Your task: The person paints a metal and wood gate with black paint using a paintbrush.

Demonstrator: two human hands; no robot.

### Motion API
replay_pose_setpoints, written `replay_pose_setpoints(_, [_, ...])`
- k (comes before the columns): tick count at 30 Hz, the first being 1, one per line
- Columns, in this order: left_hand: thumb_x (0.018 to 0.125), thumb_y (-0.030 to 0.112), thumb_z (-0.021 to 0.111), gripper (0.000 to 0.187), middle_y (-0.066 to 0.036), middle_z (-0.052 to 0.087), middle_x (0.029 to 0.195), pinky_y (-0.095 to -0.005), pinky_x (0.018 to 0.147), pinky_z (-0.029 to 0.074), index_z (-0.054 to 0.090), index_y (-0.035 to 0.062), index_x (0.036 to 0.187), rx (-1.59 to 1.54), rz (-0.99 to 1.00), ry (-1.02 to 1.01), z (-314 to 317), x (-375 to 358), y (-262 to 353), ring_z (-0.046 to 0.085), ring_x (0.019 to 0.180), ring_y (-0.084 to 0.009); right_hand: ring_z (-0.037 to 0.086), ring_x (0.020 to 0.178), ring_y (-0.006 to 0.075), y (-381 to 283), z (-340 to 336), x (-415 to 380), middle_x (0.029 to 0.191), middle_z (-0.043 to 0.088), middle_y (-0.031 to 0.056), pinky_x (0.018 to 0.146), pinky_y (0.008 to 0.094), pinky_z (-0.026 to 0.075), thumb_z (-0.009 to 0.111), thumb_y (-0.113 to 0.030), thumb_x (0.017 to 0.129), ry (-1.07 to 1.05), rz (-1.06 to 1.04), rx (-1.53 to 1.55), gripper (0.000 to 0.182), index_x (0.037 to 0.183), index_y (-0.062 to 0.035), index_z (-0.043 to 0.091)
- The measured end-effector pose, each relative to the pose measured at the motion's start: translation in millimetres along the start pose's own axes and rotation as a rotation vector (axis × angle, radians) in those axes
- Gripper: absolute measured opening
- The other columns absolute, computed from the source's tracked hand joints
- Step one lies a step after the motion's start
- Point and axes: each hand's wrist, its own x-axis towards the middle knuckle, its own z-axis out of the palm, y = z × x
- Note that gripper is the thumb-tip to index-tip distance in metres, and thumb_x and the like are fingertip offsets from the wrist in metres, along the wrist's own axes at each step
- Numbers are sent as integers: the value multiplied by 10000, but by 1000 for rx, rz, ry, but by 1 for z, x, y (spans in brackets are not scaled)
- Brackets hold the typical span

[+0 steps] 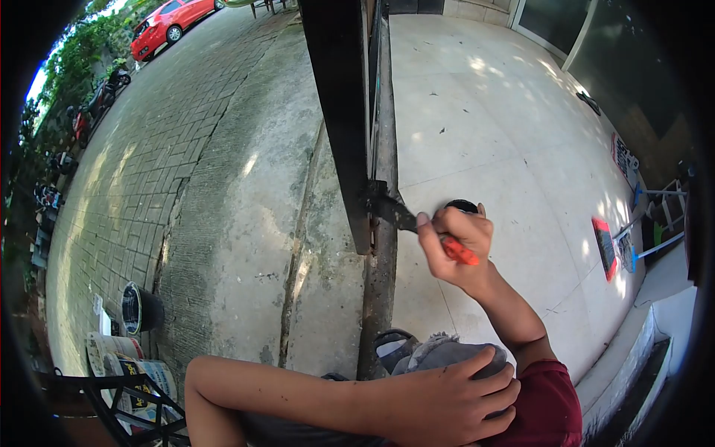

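My right hand (pixel 460 242) is closed round a paintbrush (pixel 398 214) with a black-stained head and an orange handle end. The bristles are right at the lower part of a black metal gate post (pixel 337 112). Just behind my right hand shows the dark round rim of a container (pixel 463 204), mostly hidden by the fingers. My left forearm lies across my lap, and my left hand (pixel 477 395) rests over my bent knee (pixel 439 356) in grey frayed trousers. Its fingers are apart and it holds nothing.
A dark bucket (pixel 141 309) and paint pails (pixel 141 372) stand at lower left by a black metal frame (pixel 134 391). A floor track (pixel 383 298) runs below the gate. Pale tiles (pixel 477 134) lie right, with a red-edged dustpan (pixel 605 249). A red car (pixel 171 26) is parked far left.
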Motion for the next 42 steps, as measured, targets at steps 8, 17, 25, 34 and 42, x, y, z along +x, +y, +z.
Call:
replay_pose_setpoints(8, [862,488,517,502,-90,517,1277,-574,1035,335,563,129,1210,32,-3,-47,-2,0,1,454,1242,-265,408,382,73,2,-4,12,457,452,16,392,242,317,686,46,830,-41,-70,-20,337,627,-44,432])
replay_pose_setpoints(17, [885,474,495,485,-92,494,1343,-597,1054,318,542,147,1241,4,-25,-75,-4,0,0,434,1281,-283,366,359,78,6,-16,18,455,406,14,379,242,285,710,10,806,65,103,110,354,593,-55,435])
replay_pose_setpoints(25, [982,471,426,508,-38,291,1573,-547,1183,86,416,211,1418,-265,-126,-80,30,-11,-1,242,1461,-203,405,438,3,6,-22,17,475,479,-22,401,231,296,677,-8,877,125,331,348,333,649,-47,436])
replay_pose_setpoints(34, [994,469,401,510,-79,323,1576,-591,1175,154,442,181,1412,-56,-88,-332,-10,2,-2,261,1467,-265,393,466,14,24,-10,26,523,455,-32,418,214,279,662,-20,879,132,523,474,333,666,-59,409])
replay_pose_setpoints(42, [987,505,395,564,-123,314,1580,-617,1156,175,433,165,1437,-57,-56,-264,-10,2,-5,262,1467,-316,470,418,53,21,-11,28,526,498,-1,378,236,318,641,-31,888,81,547,448,319,667,-69,414])
